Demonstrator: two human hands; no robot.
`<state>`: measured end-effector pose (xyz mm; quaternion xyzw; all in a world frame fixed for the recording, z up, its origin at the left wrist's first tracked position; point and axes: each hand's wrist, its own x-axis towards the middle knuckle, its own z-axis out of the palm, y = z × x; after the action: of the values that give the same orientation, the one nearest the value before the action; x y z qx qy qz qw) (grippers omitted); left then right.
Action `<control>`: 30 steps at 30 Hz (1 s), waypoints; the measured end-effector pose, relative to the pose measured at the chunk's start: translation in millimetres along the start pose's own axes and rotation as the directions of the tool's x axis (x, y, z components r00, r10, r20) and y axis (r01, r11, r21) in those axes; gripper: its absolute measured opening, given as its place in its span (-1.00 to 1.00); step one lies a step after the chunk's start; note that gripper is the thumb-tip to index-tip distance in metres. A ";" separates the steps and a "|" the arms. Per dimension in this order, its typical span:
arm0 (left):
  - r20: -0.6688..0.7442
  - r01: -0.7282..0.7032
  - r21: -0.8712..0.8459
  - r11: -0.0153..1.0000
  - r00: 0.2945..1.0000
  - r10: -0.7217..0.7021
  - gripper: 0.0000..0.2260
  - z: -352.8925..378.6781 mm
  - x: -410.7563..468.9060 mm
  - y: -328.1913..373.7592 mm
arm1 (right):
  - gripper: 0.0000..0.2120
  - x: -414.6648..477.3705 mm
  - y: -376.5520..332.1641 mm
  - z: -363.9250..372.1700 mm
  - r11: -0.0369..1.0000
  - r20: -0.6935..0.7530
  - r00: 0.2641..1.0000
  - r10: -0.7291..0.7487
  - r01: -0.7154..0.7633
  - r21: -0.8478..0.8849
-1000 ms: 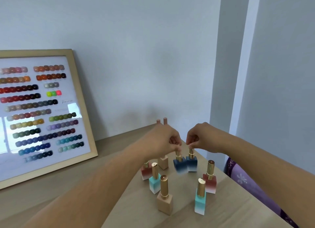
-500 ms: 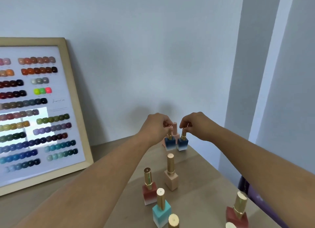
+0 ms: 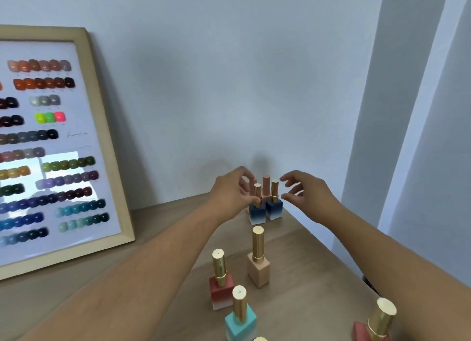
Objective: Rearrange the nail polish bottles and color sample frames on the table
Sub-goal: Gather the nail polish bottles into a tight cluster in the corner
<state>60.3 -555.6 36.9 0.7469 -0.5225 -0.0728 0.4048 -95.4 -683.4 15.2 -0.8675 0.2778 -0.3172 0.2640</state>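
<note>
Two dark blue nail polish bottles stand side by side at the table's far corner, the left one (image 3: 257, 213) and the right one (image 3: 274, 209). My left hand (image 3: 233, 192) is just left of them, fingers spread, its thumb near the left bottle's neck. My right hand (image 3: 304, 194) hovers open to the right of the right bottle, touching nothing. Two pink bottles (image 3: 266, 186) stand behind the blue pair against the wall. A large wooden color sample frame (image 3: 102, 147) leans on the wall at left.
Nearer me stand a beige bottle (image 3: 258, 269), a red bottle (image 3: 221, 287), a turquoise bottle (image 3: 240, 320) and another red bottle (image 3: 373, 328) at the bottom right. The table's right edge (image 3: 339, 254) runs diagonally beside a grey wall.
Both hands carried the two blue bottles from the cluster to the far corner, set them down in front of the pink bottles, and have now opened and drawn apart from the caps.
</note>
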 end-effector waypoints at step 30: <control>-0.117 0.087 0.021 0.996 0.990 -0.084 -0.77 47.8 -6.1 -42.7 | -0.82 -6.9 23.5 43.9 0.988 -0.025 0.992 0.124 -0.121 0.093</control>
<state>63.0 -570.4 -25.7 0.7768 -0.4665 -0.0395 0.4212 -76.7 -683.1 -31.4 -0.8308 0.3200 -0.3260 0.3180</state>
